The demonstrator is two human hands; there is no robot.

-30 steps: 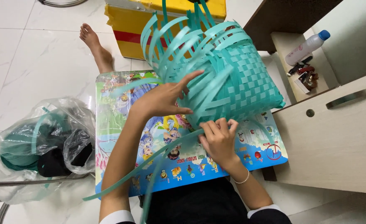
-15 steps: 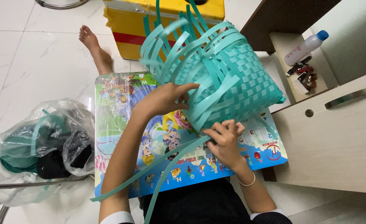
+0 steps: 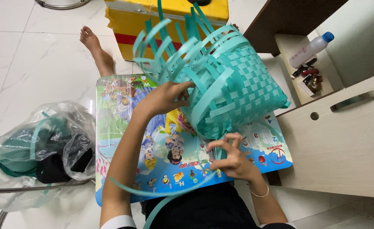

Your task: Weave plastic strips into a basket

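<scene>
I have my left hand (image 3: pixel 163 98) closed on the loose strips of the light, springy teal basket (image 3: pixel 233 85) tipped on the picture board (image 3: pixel 115 140), my right hand (image 3: pixel 231 157) pinching a slippery strip (image 3: pixel 165 193) near its woven edge.

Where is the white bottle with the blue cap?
In the head view, the white bottle lies on its side on a small shelf at the upper right, just right of the teal woven basket and above some small dark items.
</scene>
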